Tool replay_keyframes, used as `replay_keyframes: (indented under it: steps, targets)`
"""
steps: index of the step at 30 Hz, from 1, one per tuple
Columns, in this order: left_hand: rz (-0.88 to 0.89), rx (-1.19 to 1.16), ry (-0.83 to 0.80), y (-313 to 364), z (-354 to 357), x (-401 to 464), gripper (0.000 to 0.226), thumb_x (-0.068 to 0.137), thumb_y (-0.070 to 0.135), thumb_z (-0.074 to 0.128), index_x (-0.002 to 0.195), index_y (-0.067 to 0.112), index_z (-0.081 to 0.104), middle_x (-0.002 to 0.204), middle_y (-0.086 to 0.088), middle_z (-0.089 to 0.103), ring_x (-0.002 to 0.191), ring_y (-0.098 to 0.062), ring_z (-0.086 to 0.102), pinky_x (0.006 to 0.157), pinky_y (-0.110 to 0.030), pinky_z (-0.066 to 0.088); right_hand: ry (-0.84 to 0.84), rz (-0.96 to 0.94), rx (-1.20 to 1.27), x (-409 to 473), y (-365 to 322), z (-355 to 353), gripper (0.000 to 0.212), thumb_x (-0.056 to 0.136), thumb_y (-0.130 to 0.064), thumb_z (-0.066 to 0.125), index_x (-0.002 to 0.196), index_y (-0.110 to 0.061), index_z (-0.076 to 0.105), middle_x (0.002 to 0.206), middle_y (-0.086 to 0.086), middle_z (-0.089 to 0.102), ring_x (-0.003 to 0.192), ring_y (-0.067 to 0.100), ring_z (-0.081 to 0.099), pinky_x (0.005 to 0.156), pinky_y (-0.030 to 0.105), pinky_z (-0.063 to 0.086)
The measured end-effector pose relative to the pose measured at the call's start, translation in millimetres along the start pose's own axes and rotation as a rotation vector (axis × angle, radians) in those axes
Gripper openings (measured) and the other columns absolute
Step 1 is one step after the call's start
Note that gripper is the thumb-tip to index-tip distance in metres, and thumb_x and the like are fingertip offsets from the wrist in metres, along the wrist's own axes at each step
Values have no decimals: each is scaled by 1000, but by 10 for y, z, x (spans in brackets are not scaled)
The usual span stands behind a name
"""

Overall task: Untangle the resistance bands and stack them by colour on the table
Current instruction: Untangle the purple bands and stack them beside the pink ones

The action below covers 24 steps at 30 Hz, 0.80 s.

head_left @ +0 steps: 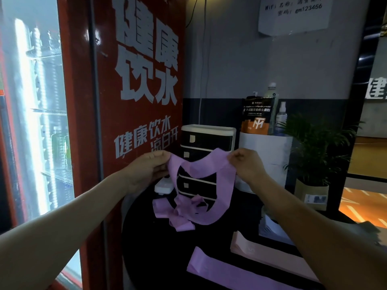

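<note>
The purple band (211, 185) hangs between your hands above the dark surface (159, 248), its lower end in a purple tangle (178, 210). Your left hand (146, 170) and right hand (247, 164) each pinch an upper edge in their fingers. Nearer you lie a flat purple band (230, 273) and a pink stack (272, 258).
</note>
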<state>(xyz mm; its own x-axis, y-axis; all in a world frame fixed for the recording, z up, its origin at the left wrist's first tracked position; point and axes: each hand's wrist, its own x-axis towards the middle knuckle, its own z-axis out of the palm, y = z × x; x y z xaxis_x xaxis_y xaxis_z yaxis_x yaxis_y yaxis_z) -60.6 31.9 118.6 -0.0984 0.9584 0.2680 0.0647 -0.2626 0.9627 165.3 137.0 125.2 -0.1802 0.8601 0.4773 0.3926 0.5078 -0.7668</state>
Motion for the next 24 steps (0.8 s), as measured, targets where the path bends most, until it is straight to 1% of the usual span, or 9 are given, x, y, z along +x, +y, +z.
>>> replay_keyframes:
  steps: [2, 3, 5, 7, 10, 13, 17, 20, 24]
  targets:
    - [6, -19, -31, 31, 48, 4, 21, 97, 14, 40, 97, 11, 61, 87, 0, 68, 83, -11, 61, 79, -22, 51, -41, -39, -20, -57, -39, 61, 17, 92, -7, 52, 98, 1, 67, 91, 5, 60, 85, 15, 55, 64, 15, 44]
    - [7, -23, -39, 41, 68, 7, 20, 96, 10, 41, 101, 11, 61, 93, -2, 67, 87, -13, 61, 83, -24, 50, -59, -49, -17, -66, -43, 82, 17, 92, -7, 53, 98, 1, 67, 90, 2, 60, 86, 15, 55, 68, 17, 45]
    - [12, -41, -37, 63, 111, 21, 22, 94, 4, 45, 108, 13, 59, 103, -5, 64, 95, -16, 59, 88, -30, 50, -105, -50, -3, -87, -60, 96, 17, 92, -10, 54, 97, -1, 68, 84, -4, 60, 89, 18, 58, 84, 32, 51]
    - [20, -48, -30, 96, 150, 32, 27, 92, -1, 48, 107, 17, 59, 105, -5, 63, 95, -16, 60, 85, -30, 53, -134, -51, 15, -101, -90, 105, 16, 92, -14, 55, 97, -4, 67, 83, -3, 61, 93, 22, 60, 91, 41, 51]
    - [33, -44, 24, 159, 207, 62, 28, 90, -3, 50, 105, 19, 60, 106, -5, 62, 98, -17, 60, 81, -31, 54, -104, -97, 46, -151, -212, 125, 18, 93, -21, 54, 100, -9, 66, 91, 0, 63, 90, 15, 60, 83, 30, 50]
    - [59, -41, 59, 197, 271, 107, 26, 90, -3, 51, 106, 16, 60, 101, -4, 64, 94, -15, 61, 78, -28, 54, -145, -145, 154, -232, -361, 174, 24, 95, -27, 50, 100, -8, 65, 88, -3, 62, 81, 6, 58, 74, 17, 47]
    - [97, -28, 71, 217, 357, 125, 29, 89, -3, 53, 116, 9, 57, 93, -1, 66, 76, -7, 65, 64, -20, 56, -248, -142, 222, -291, -484, 249, 17, 91, -16, 58, 100, -2, 64, 89, 6, 64, 77, 9, 59, 69, 14, 48]
    - [98, -41, 94, 240, 363, 122, 22, 88, -2, 55, 105, 11, 60, 86, 1, 65, 67, -4, 65, 62, -19, 56, -200, -137, 214, -256, -513, 255, 15, 85, -5, 64, 97, 1, 64, 90, 13, 64, 80, 16, 58, 71, 19, 49]
    - [103, -3, 165, 287, 298, 94, 13, 89, 2, 56, 90, 14, 62, 82, -1, 64, 72, -9, 62, 65, -18, 56, -133, -119, 238, -183, -543, 204, 12, 87, -4, 61, 97, 0, 64, 90, 12, 64, 82, 15, 58, 74, 23, 51]
